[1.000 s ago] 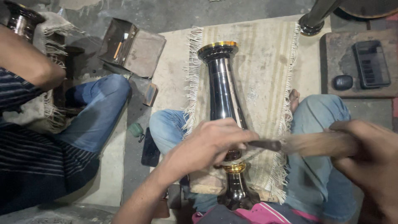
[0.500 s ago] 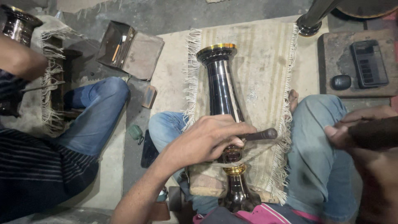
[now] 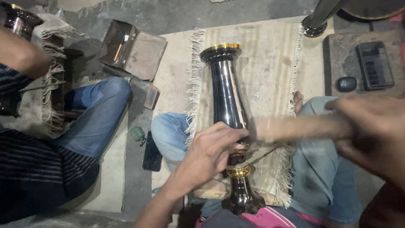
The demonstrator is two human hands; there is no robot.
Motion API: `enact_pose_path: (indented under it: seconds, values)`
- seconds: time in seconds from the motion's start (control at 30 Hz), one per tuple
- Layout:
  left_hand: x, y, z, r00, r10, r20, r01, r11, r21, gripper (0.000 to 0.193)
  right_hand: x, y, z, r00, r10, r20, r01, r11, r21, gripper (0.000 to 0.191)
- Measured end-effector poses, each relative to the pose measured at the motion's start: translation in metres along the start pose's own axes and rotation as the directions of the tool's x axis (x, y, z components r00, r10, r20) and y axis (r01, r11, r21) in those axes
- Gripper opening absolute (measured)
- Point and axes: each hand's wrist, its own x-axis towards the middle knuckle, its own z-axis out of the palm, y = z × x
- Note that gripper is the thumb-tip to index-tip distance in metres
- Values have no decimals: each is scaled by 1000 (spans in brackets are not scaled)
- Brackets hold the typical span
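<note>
A tall black vase (image 3: 225, 93) with gold rims lies lengthwise on a fringed beige mat (image 3: 265, 63) across my lap. My left hand (image 3: 211, 152) rests on the vase's narrow neck, fingers curled around a small dark metal chisel that is mostly hidden now. My right hand (image 3: 371, 135) is blurred at the right and grips a wooden mallet handle (image 3: 295, 126). The mallet's far end reaches the fingertips of my left hand. The vase's foot (image 3: 240, 198) points toward me between my jeans-clad knees.
A co-worker in a striped shirt and blue jeans (image 3: 97, 109) sits at the left. An open box (image 3: 130, 48) lies on the floor beyond them. A dark phone (image 3: 152, 152) lies by my left knee. At right, a block (image 3: 337, 55) bears a black device (image 3: 373, 63).
My right hand drew the mallet back to the right, then swung it left again up to my left hand. My left hand stayed on the vase's neck.
</note>
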Motion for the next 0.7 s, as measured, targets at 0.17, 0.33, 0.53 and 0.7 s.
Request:
enact_pose_path:
  seconds: [0.17, 0.33, 0.53, 0.7]
  values:
    - [-18, -1, 25, 972, -93, -215, 108, 992, 58, 36, 19, -7, -8, 990, -58, 126, 88, 964, -253, 55]
    - [-32, 4, 49, 897, -125, -424, 128, 991, -22, 36, 28, -33, -14, 962, -213, 168, 269, 836, -479, 50]
    - [-36, 10, 64, 841, -141, -522, 208, 976, 72, 34, 23, -15, -12, 950, -251, 187, 312, 820, -481, 64]
    - [-21, -4, 39, 943, -108, -315, 104, 994, -32, 31, 25, 6, -18, 978, -142, 151, 177, 949, -260, 77]
